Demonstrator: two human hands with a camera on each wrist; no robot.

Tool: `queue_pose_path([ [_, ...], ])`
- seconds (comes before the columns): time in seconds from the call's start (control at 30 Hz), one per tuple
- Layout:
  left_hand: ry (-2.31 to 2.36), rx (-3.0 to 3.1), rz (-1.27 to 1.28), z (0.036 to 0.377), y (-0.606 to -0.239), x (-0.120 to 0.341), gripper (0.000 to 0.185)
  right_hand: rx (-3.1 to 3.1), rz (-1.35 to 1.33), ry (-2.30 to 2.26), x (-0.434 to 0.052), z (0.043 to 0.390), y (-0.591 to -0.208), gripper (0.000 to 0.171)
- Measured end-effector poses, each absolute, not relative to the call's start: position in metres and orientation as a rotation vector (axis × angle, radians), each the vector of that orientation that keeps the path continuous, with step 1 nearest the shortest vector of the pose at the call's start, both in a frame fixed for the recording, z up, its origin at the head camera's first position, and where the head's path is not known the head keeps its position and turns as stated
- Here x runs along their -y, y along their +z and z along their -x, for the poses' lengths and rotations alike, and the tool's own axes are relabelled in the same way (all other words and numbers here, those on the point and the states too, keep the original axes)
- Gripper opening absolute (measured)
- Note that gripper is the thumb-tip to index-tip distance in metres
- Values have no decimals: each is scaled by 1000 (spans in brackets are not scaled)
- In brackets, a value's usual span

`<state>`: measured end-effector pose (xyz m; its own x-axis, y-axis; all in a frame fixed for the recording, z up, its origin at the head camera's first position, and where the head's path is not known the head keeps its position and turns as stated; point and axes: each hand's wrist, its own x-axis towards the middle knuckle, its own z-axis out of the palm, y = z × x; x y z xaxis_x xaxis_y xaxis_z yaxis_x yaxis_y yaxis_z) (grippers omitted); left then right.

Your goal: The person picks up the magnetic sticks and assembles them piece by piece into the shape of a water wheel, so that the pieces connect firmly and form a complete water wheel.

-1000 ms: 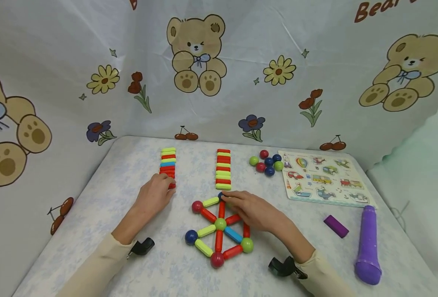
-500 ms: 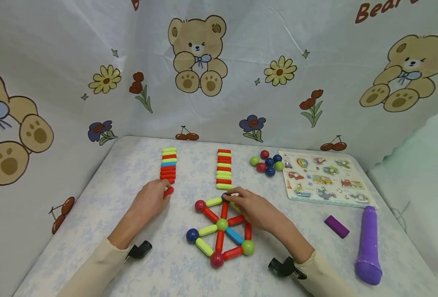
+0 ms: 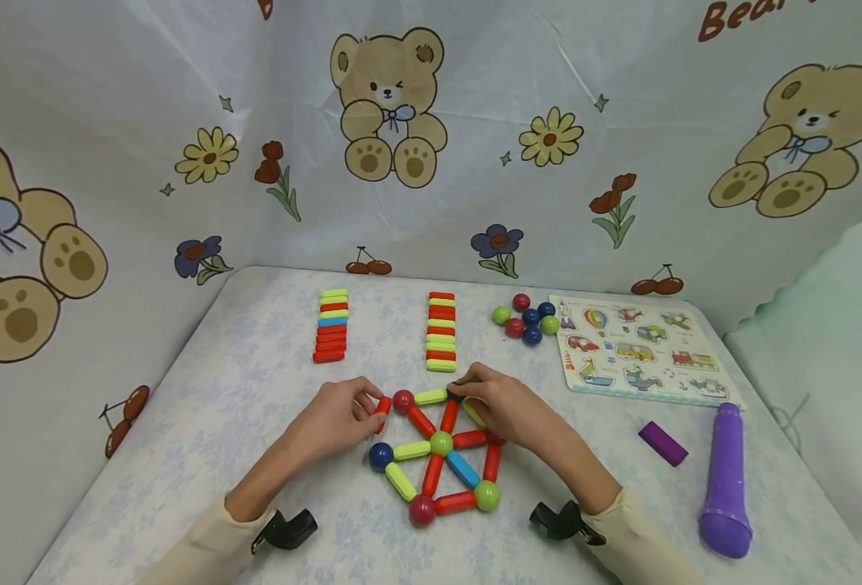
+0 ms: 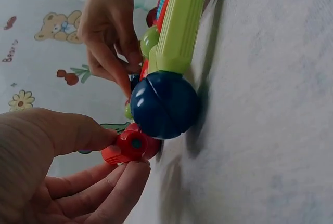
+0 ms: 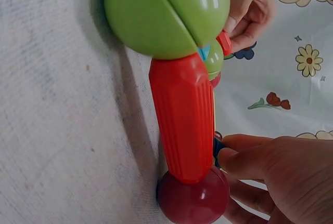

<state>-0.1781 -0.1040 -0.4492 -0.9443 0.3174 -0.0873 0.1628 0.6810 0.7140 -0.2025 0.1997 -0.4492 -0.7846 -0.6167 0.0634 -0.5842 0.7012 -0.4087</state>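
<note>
Fingers of your left hand (image 3: 339, 418) pinch a short red magnetic rod (image 3: 383, 405), thumb on top and fingertips beneath as the left wrist view shows, and hold it just beside the dark red ball (image 3: 403, 399) at the upper left corner of the rod-and-ball wheel (image 3: 436, 455); whether rod and ball touch cannot be told. Your right hand (image 3: 507, 413) has its fingers curled over the wheel's upper right part, pinching a dark ball (image 3: 454, 395) at the end of the green top rod (image 3: 431, 397). The wheel lies flat on the table (image 3: 204, 422), near its middle, with a green ball (image 3: 441, 442) as hub and a blue ball (image 3: 380, 455), a red ball (image 3: 422, 509) and a green ball (image 3: 487, 495) on its rim. Open cloth lies to your left of the wheel, out to the table's left edge, and between the wheel and the near edge. Behind the wheel stand two stacks of spare rods (image 3: 331, 325) (image 3: 441, 331), the right one just beyond your right fingertips. A cluster of loose balls (image 3: 526, 319) sits beside a vehicle peg puzzle (image 3: 631, 349) at the far right. A purple block (image 3: 662, 444) and a purple toy microphone (image 3: 725, 479) lie near the right edge, well apart from your right hand.
</note>
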Motion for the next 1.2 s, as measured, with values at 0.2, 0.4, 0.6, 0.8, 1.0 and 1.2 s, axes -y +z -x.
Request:
queue_pose_path([
  [0.2,1163,-2652,-404,175,-454,100,26,-2826,1012,-657,-200,202,-447,30],
  [0.4,1167,-2655,-416,173,-459,96,25,-2832,1028,-674,-201,202,-447,29],
  [0.6,1158,-2631,-402,174,-462,91,26,-2819,1035,-697,-202,202,-449,29],
  [0.8,1151,-2642,-441,176,-463,88,21,-2815,1017,-720,-203,203,-449,29],
  [1.0,1149,-2658,-465,181,-465,85,16,-2813,976,-729,-204,204,-447,28],
  [1.2,1115,-2702,-444,193,-467,85,16,-2839,866,-720,-204,205,-447,27],
])
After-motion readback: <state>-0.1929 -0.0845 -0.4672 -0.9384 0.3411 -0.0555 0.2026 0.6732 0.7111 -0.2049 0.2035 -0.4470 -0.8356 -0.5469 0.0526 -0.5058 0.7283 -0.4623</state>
